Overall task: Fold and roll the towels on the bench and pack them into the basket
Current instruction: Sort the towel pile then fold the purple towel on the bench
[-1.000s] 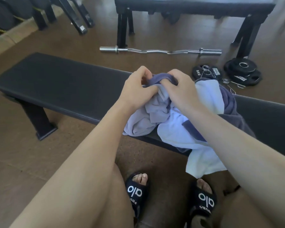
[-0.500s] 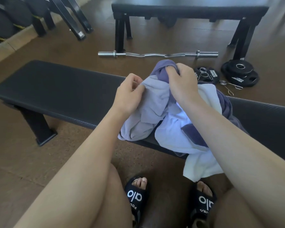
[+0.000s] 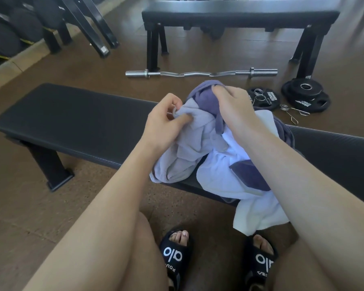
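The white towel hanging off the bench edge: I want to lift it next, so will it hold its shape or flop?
Probably floppy: the white towel already sags over the bench edge in soft folds. It looks light. It may drag the dark purple towel lying on it.

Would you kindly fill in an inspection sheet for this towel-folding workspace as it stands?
Surface: black padded bench, left part bare.
Job's things: lilac towel, dark purple towel and white towel heaped unfolded; white one hangs over the front edge. Basket: nothing seen.
Clutter: nothing seen.
Grippers: left hand pinches the lilac towel; right hand grips the purple one.
Cables: nothing seen.
Surroundings: curl bar, weight plates, second bench.
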{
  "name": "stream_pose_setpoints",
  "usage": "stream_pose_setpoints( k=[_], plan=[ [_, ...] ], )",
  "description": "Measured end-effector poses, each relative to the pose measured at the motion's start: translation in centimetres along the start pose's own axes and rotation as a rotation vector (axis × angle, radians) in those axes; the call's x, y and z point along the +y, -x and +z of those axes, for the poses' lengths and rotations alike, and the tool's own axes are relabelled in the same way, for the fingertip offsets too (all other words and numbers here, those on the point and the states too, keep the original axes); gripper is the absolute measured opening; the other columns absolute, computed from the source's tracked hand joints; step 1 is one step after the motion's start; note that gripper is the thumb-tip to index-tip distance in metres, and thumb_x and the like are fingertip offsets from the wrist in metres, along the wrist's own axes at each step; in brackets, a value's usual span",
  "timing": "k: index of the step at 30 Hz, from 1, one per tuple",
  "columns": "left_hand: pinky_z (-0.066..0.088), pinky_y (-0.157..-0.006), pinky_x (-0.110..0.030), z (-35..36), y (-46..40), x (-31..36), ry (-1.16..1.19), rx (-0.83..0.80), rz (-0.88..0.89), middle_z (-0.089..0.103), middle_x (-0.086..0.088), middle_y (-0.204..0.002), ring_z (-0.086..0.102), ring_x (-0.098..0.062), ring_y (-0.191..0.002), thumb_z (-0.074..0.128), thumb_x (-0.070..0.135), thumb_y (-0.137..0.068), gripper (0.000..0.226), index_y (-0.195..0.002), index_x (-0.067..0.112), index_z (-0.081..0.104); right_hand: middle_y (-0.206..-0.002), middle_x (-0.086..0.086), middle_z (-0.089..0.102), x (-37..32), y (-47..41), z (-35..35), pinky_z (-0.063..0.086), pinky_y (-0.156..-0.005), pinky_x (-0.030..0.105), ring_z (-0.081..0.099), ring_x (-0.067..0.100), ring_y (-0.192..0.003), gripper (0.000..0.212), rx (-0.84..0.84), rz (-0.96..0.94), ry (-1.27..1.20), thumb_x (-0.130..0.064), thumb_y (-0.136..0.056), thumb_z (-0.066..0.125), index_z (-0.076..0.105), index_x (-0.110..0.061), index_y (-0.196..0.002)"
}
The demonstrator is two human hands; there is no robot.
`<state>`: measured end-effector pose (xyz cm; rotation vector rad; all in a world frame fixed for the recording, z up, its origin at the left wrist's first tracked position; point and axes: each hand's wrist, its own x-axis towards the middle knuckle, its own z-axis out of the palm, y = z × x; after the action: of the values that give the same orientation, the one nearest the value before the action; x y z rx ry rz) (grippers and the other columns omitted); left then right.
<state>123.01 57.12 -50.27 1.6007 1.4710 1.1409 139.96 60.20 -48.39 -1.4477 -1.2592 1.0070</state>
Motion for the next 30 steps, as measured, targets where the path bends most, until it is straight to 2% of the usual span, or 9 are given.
stream_pose_setpoints(
  k=[5,9,11,13,17,21,24,27,30],
  plan=[
    [0.034,-0.054,-0.028,-1.3,0.0,0.1,0.094,0.057,-0.113,0.045,0.007,-0.063,0.037,-0.012,-0.062,0.055,0.006,-0.074,0.020,-0.065,0.016,0.041,-0.063,-0.005,0.032,0.0,-1.1,-0.8,0.029,-0.060,0.027,0.031,0.014,-0.064,0.039,0.195,0.055,-0.253,-0.025,-0.098,0.052,0.036,-0.022,-0.064],
    [0.034,-0.058,-0.025,-2.1,0.5,0.1,0.053,0.009,-0.130,0.046,0.001,-0.071,0.039,-0.010,-0.064,0.054,0.010,-0.068,0.015,-0.068,-0.001,0.045,-0.071,-0.005,0.049,-0.3,-1.1,-0.8,0.040,-0.072,0.030,0.045,0.016,-0.073,0.033,0.173,0.022,-0.335,-0.029,-0.098,0.051,0.050,-0.022,-0.066],
    [0.042,-0.076,-0.030,-2.0,0.5,0.5,0.107,-0.106,-0.148,0.056,-0.003,-0.088,0.051,-0.009,-0.080,0.057,0.023,-0.073,0.025,-0.074,-0.002,0.055,-0.091,-0.001,0.069,-0.6,-1.0,-0.1,0.051,-0.088,0.037,0.064,0.020,-0.091,0.023,0.052,0.012,-0.379,-0.033,-0.095,0.054,0.069,-0.022,-0.080],
    [0.043,-0.091,-0.030,-1.4,0.5,1.1,0.133,-0.161,-0.156,0.060,-0.004,-0.102,0.056,-0.008,-0.094,0.059,0.034,-0.087,0.031,-0.073,0.008,0.065,-0.104,0.011,0.071,-0.8,-0.3,0.5,0.050,-0.098,0.044,0.066,0.026,-0.101,0.021,-0.122,-0.011,-0.430,-0.026,-0.097,0.055,0.073,-0.016,-0.099],
    [0.046,-0.076,-0.021,-0.2,0.2,1.3,0.178,-0.011,-0.117,0.056,-0.006,-0.095,0.054,-0.008,-0.085,0.062,0.019,-0.096,0.017,-0.096,0.002,0.056,-0.109,0.017,0.069,-1.1,1.0,0.9,0.047,-0.102,0.046,0.063,0.021,-0.102,0.028,-0.406,-0.163,-0.368,-0.018,-0.095,0.055,0.070,-0.003,-0.113],
    [0.056,-0.090,-0.030,-0.7,-0.7,-0.6,0.324,-0.034,-0.135,0.050,-0.014,-0.136,0.064,-0.014,-0.109,0.074,0.016,-0.084,0.070,-0.137,0.028,0.030,-0.093,0.008,0.064,-1.0,1.7,0.6,0.044,-0.086,0.036,0.060,0.017,-0.090,0.027,-0.539,-0.174,-0.269,-0.008,-0.082,0.060,0.066,0.002,-0.107],
    [0.055,-0.075,-0.027,-1.0,-0.9,-1.0,0.254,-0.047,-0.055,0.061,-0.014,-0.125,0.068,-0.013,-0.090,0.067,-0.001,-0.083,0.067,-0.137,0.028,0.041,-0.088,-0.002,0.065,-1.0,2.3,0.5,0.044,-0.081,0.029,0.059,0.010,-0.087,0.028,-0.643,-0.192,-0.118,-0.006,-0.076,0.061,0.070,-0.009,-0.103],
    [0.057,-0.088,-0.043,-0.7,-1.2,-0.7,0.082,0.044,0.013,0.074,-0.010,-0.105,0.070,-0.025,-0.098,0.064,0.006,-0.081,0.027,-0.108,0.004,0.066,-0.107,-0.007,0.064,-0.9,2.5,0.9,0.049,-0.087,0.027,0.061,0.003,-0.098,0.044,-0.541,-0.272,0.080,-0.008,-0.075,0.071,0.061,-0.017,-0.118],
    [0.053,-0.095,-0.050,-0.8,-1.3,-0.3,0.134,0.196,0.023,0.074,-0.009,-0.106,0.068,-0.027,-0.106,0.056,0.013,-0.083,0.028,-0.106,0.003,0.067,-0.126,-0.001,0.042,0.2,2.7,1.6,0.041,-0.093,0.033,0.042,0.014,-0.117,0.080,-0.294,-0.281,0.358,-0.031,-0.068,0.080,0.039,-0.025,-0.137]
  ],
)
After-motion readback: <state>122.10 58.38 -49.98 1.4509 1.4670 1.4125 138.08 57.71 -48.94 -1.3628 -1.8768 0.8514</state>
